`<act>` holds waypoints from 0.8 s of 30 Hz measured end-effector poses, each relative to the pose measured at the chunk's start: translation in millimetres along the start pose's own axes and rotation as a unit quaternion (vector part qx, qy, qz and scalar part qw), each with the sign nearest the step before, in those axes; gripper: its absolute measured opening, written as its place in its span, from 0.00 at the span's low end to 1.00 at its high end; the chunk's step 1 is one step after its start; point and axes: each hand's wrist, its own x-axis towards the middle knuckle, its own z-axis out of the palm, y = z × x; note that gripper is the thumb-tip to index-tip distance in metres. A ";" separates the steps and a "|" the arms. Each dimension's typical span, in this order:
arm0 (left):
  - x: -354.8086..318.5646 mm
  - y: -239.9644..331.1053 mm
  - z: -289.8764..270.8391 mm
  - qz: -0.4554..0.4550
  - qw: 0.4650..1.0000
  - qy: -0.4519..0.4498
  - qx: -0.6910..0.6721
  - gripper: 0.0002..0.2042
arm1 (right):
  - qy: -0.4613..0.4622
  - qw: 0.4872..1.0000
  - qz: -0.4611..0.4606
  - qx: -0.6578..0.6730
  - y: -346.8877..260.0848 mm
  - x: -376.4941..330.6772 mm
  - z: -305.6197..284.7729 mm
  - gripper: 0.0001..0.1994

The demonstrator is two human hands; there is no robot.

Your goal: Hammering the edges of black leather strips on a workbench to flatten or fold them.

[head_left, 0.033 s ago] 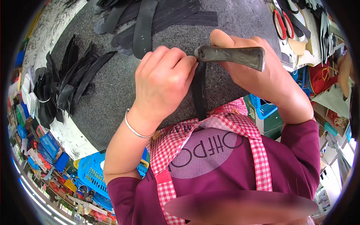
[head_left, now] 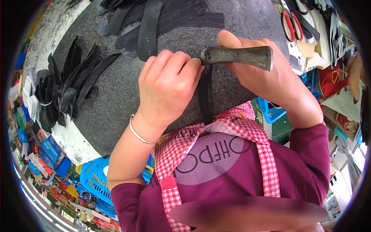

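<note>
A narrow black strip lies on the grey stone slab and runs toward my body, over the slab's near edge. My left hand pinches the strip's far end with its fingertips. My right hand grips a dark, worn metal tool held level, and its head meets the strip just where my left fingers press. A thin bracelet sits on my left wrist. The tool's working edge is hidden behind my fingers.
More black strips are piled at the slab's far side and at its left edge. Red-handled scissors lie at the far right among scraps. Blue plastic baskets stand below the slab at left and right.
</note>
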 end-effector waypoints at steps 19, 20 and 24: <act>-17.5 13.9 14.5 -0.087 0.993 0.048 -0.069 0.08 | -0.001 1.000 -0.018 0.022 7.8 6.3 5.1 0.12; -17.5 16.0 14.1 -0.087 0.993 0.048 -0.068 0.08 | 0.003 0.999 -0.025 0.029 8.2 7.2 4.4 0.12; -14.2 23.7 7.6 -0.095 0.995 0.022 -0.030 0.08 | 0.003 0.996 -0.066 0.053 2.2 10.8 -3.6 0.11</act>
